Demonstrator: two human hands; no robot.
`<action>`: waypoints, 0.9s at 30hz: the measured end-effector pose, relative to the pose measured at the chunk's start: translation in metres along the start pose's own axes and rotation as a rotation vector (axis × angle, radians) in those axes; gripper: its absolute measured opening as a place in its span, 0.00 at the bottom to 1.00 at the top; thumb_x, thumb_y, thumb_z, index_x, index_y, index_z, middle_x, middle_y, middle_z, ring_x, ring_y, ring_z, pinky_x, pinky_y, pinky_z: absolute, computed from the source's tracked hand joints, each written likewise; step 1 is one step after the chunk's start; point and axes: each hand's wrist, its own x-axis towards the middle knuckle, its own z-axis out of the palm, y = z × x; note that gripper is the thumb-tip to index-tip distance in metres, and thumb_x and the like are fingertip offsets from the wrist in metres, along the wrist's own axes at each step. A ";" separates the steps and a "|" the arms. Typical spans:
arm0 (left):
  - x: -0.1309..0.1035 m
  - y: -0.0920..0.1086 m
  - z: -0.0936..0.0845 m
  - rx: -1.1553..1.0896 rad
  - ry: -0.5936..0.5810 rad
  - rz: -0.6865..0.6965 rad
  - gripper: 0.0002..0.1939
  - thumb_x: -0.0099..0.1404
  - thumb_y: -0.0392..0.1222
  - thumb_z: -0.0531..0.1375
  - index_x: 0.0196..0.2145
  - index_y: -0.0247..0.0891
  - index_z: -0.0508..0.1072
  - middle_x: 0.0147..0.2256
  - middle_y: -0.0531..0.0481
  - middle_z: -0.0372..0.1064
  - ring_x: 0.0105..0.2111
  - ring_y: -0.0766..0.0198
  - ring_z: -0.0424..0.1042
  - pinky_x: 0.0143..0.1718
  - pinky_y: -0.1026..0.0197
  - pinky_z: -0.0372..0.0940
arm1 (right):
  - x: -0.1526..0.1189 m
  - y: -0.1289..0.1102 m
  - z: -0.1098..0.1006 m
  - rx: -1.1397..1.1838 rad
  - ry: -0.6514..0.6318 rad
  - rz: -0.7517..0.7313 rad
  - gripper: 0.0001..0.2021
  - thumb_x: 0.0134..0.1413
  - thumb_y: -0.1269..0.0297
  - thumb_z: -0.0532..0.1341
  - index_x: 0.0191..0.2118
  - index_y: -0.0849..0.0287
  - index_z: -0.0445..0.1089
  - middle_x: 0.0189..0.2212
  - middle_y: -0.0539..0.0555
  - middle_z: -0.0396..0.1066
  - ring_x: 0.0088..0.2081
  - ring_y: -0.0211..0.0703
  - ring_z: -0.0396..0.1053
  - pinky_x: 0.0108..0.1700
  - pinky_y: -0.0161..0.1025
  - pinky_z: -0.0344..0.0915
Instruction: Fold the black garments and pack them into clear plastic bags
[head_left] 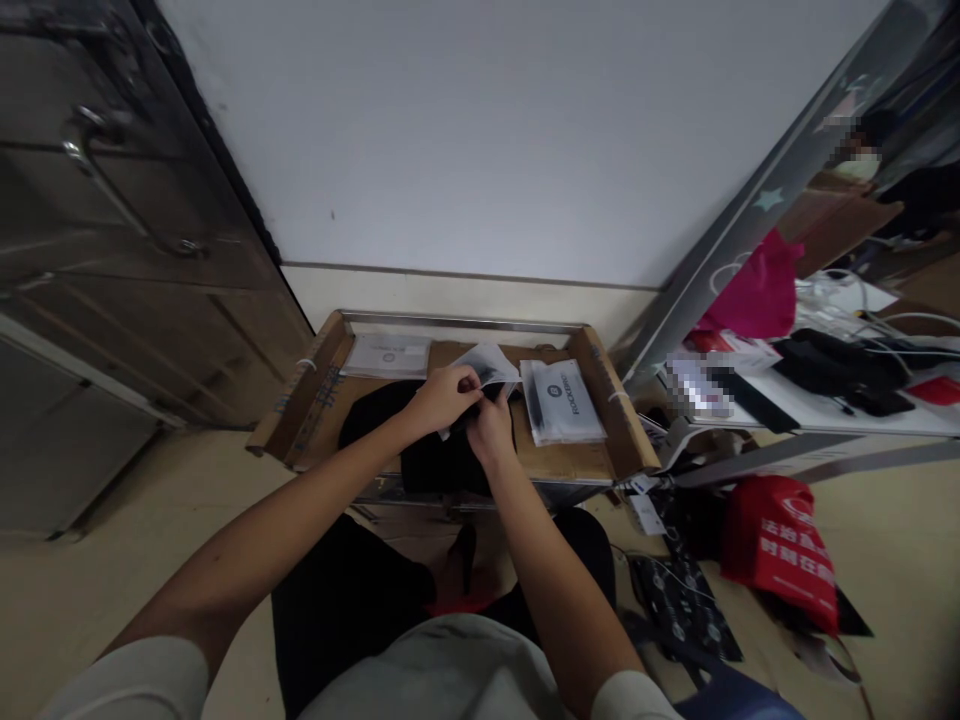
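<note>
Brown cardboard tabletop (562, 462), white wall (465, 150) behind, left hand (445, 398) and right hand (491, 430) tight on translucent pouch (489, 362)

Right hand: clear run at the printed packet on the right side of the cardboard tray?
Probably yes: the printed packet lies just beside the right hand, with nothing visible blocking. That hand seems to hold the plastic bag, so it would likely need freeing first.
</note>
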 end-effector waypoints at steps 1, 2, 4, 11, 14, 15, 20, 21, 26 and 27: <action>0.001 0.001 -0.002 0.003 0.012 0.002 0.02 0.60 0.35 0.62 0.32 0.38 0.76 0.29 0.51 0.74 0.31 0.64 0.70 0.34 0.61 0.62 | -0.001 -0.002 0.002 0.008 -0.001 0.011 0.23 0.43 0.78 0.60 0.46 0.48 0.67 0.37 0.44 0.76 0.41 0.36 0.75 0.51 0.37 0.71; 0.002 0.003 -0.003 0.007 0.022 0.006 0.02 0.60 0.35 0.62 0.32 0.38 0.76 0.30 0.51 0.74 0.31 0.64 0.70 0.34 0.62 0.62 | -0.001 -0.005 0.003 0.026 0.010 0.025 0.23 0.44 0.78 0.60 0.46 0.48 0.67 0.38 0.44 0.76 0.41 0.36 0.75 0.51 0.37 0.71; 0.003 0.006 -0.007 0.026 0.041 0.010 0.02 0.60 0.35 0.62 0.32 0.38 0.75 0.30 0.51 0.74 0.31 0.64 0.70 0.33 0.62 0.62 | -0.001 -0.011 0.004 0.073 0.049 0.034 0.22 0.46 0.77 0.60 0.47 0.48 0.66 0.40 0.45 0.76 0.42 0.37 0.75 0.51 0.38 0.71; -0.004 0.022 -0.006 0.099 0.000 0.056 0.04 0.63 0.36 0.60 0.31 0.38 0.74 0.28 0.51 0.73 0.30 0.63 0.69 0.32 0.61 0.60 | 0.007 -0.012 0.004 -0.006 0.052 -0.075 0.19 0.46 0.77 0.60 0.44 0.49 0.66 0.38 0.44 0.76 0.41 0.36 0.74 0.50 0.38 0.71; -0.004 0.025 -0.006 0.158 0.027 0.073 0.05 0.63 0.34 0.59 0.30 0.39 0.74 0.29 0.51 0.73 0.31 0.62 0.69 0.34 0.60 0.60 | 0.004 -0.014 0.005 -0.142 -0.109 -0.008 0.16 0.46 0.73 0.63 0.42 0.51 0.68 0.34 0.45 0.75 0.43 0.40 0.74 0.48 0.38 0.72; -0.002 0.024 -0.008 0.168 0.060 0.062 0.05 0.63 0.34 0.59 0.30 0.39 0.74 0.29 0.51 0.73 0.31 0.62 0.69 0.34 0.60 0.60 | 0.001 -0.018 0.005 -0.199 -0.197 0.060 0.15 0.46 0.72 0.64 0.41 0.52 0.68 0.34 0.46 0.76 0.44 0.42 0.74 0.47 0.38 0.73; 0.010 0.011 -0.034 0.140 0.127 -0.022 0.05 0.62 0.38 0.60 0.29 0.38 0.75 0.27 0.52 0.73 0.29 0.64 0.68 0.32 0.61 0.59 | -0.024 -0.059 -0.011 -0.586 -0.448 0.083 0.17 0.49 0.68 0.65 0.47 0.56 0.73 0.43 0.52 0.78 0.53 0.48 0.72 0.55 0.46 0.70; 0.013 0.009 -0.039 0.126 0.117 -0.023 0.06 0.62 0.39 0.60 0.29 0.38 0.76 0.27 0.52 0.73 0.29 0.64 0.68 0.32 0.62 0.59 | -0.028 -0.069 -0.014 -0.675 -0.445 -0.037 0.19 0.50 0.69 0.63 0.50 0.55 0.73 0.50 0.53 0.76 0.57 0.48 0.69 0.61 0.49 0.66; 0.022 0.015 -0.052 0.047 0.022 0.025 0.07 0.61 0.41 0.62 0.30 0.36 0.78 0.26 0.53 0.73 0.28 0.65 0.68 0.32 0.63 0.59 | -0.032 -0.097 -0.028 -1.122 -0.435 -0.653 0.41 0.45 0.81 0.55 0.67 0.48 0.60 0.74 0.51 0.43 0.75 0.52 0.33 0.73 0.60 0.36; 0.022 0.017 -0.052 0.046 0.008 0.035 0.07 0.61 0.42 0.63 0.30 0.36 0.78 0.26 0.52 0.74 0.28 0.65 0.68 0.32 0.63 0.60 | -0.028 -0.099 -0.030 -1.188 -0.444 -0.704 0.43 0.45 0.82 0.55 0.69 0.47 0.57 0.74 0.50 0.39 0.75 0.52 0.29 0.73 0.61 0.34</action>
